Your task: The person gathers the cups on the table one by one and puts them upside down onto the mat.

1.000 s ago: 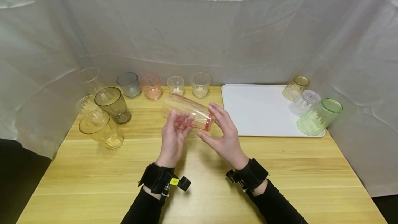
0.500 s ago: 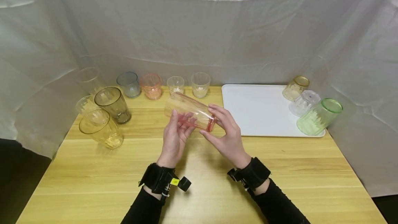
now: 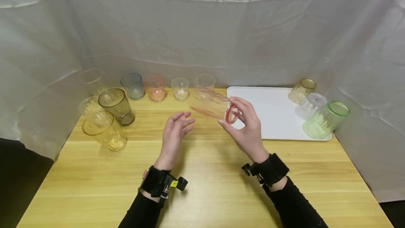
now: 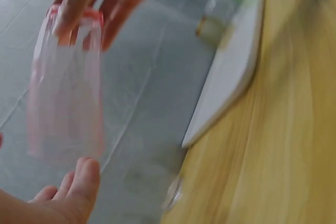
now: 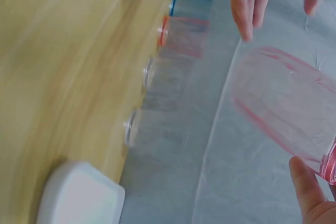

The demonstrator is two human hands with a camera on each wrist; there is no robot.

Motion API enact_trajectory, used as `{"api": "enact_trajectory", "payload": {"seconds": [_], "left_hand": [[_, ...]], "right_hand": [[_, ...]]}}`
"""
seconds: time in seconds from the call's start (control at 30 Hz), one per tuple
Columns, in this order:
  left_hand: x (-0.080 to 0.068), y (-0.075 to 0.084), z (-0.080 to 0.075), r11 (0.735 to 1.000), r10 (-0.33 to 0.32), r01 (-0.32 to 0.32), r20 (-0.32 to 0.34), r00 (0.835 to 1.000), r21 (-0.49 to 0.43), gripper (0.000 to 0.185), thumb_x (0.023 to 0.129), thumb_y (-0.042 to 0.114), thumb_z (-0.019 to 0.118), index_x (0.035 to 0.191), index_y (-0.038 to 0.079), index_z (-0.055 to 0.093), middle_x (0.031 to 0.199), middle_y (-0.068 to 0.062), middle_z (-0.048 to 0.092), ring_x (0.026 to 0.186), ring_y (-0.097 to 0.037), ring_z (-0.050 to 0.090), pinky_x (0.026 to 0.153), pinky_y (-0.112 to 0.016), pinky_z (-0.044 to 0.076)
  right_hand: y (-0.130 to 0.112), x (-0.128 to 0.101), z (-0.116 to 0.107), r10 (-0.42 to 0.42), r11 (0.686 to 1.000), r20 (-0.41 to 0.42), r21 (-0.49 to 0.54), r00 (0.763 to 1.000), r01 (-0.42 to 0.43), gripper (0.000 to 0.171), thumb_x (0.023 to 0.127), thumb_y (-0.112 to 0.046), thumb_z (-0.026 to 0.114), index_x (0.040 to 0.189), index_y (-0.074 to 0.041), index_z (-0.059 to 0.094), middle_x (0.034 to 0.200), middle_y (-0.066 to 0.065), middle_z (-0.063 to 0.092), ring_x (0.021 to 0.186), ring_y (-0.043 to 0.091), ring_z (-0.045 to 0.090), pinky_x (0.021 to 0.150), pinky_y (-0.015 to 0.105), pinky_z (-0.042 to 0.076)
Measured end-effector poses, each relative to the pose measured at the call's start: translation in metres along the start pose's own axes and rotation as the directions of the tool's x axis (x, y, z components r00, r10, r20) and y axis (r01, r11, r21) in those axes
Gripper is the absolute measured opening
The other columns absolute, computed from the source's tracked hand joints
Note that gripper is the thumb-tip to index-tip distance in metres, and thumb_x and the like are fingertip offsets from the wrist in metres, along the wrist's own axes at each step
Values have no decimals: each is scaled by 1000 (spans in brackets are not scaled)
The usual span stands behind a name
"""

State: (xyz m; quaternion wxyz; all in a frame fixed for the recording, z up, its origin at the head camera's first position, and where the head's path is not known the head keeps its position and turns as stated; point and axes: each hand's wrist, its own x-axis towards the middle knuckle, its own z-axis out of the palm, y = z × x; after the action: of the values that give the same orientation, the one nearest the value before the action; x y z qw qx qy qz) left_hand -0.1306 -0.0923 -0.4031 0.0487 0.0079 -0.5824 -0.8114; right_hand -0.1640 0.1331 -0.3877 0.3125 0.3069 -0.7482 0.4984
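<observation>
On the table the white tray carries three cups. The right hand grips an empty pink cup on its side, above the table near the tray. The left hand is open, holding nothing.

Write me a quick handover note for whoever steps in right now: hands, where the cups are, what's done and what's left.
Right hand holds the pink tumbler by one end, on its side in the air, just left of the white tray.
Left hand is open, holding nothing, over the table.
Done: three cups stand upside down at the tray's right end: amber, clear, green.
Left: the pink tumbler is not yet on the tray. Other cups stand at the table's back and left, among them the grey cup and yellow cup.
</observation>
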Motion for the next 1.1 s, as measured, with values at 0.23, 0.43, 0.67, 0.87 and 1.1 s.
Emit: {"api": "enact_trajectory", "payload": {"seconds": [0.23, 0.43, 0.67, 0.87, 1.1], "left_hand": [[0, 10, -17, 925, 150, -150, 26, 988, 350, 45, 104, 4, 54, 146, -5, 42, 147, -22, 51, 131, -36, 56, 108, -40, 50], [-1, 17, -35, 777, 293, -290, 87, 952, 559, 50, 102, 8, 61, 147, -2, 43, 147, -21, 47, 131, -39, 52, 109, -53, 46], [-2, 23, -50, 667, 325, -308, 108, 940, 679, 55, 97, 8, 65, 147, -1, 44, 144, -18, 47, 129, -36, 50, 108, -52, 43], [-3, 23, -58, 535, 377, -360, 165, 911, 764, 58, 95, 9, 68, 146, -5, 45, 144, -22, 47, 130, -37, 49, 110, -52, 43], [-6, 19, -63, 444, 416, -412, 224, 881, 796, 58, 94, 8, 67, 146, -7, 48, 146, -24, 47, 134, -40, 48, 114, -55, 41]], "right_hand": [[9, 11, -25, 52, 993, -55, -103, 997, -58, 76, 71, 10, 90, 140, 0, 60, 139, 18, 57, 116, 28, 60, 96, 22, 56], [25, 21, -53, 68, 977, -83, -196, 994, -84, 75, 72, 8, 90, 141, -2, 61, 135, 20, 60, 114, 31, 61, 94, 16, 54], [43, 32, -87, 118, 927, -86, -347, 989, -140, 68, 83, -1, 87, 144, -6, 59, 135, 23, 60, 112, 31, 61, 86, 3, 45], [61, 36, -109, 185, 888, -77, -413, 980, -200, 64, 88, -7, 83, 148, -7, 58, 138, 26, 58, 114, 37, 57, 84, 10, 37], [87, 41, -129, 275, 843, -28, -473, 961, -256, 62, 92, -13, 79, 150, -7, 55, 136, 30, 55, 111, 44, 55, 85, 24, 37]]}}
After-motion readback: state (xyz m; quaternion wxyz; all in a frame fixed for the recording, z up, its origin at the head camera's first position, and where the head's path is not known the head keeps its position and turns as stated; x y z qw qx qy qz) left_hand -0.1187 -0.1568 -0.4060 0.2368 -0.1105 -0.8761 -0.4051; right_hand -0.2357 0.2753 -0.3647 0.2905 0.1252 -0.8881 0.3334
